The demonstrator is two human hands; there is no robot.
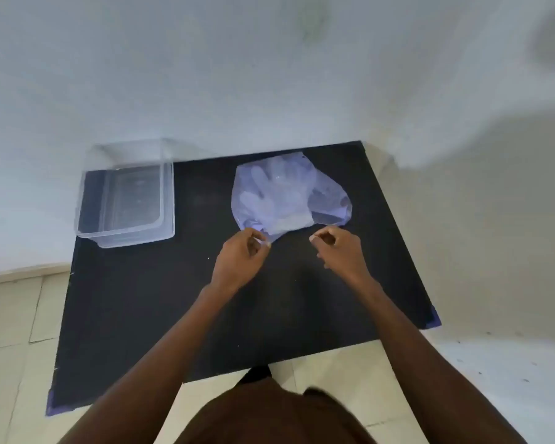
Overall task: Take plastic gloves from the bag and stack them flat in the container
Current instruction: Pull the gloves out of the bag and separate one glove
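Plastic gloves (277,195) inside clear bag (329,200) on black mat (161,299), container (125,200) left; left hand (242,254), right hand (337,248) pinching bag mouth; flimsy, slippery, best taken by cuffs.

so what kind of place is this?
Probably a bare indoor room with an improvised floor workspace: a black mat lies on pale floor tiles against a plain white wall. Nothing marks it as a shop or lab.
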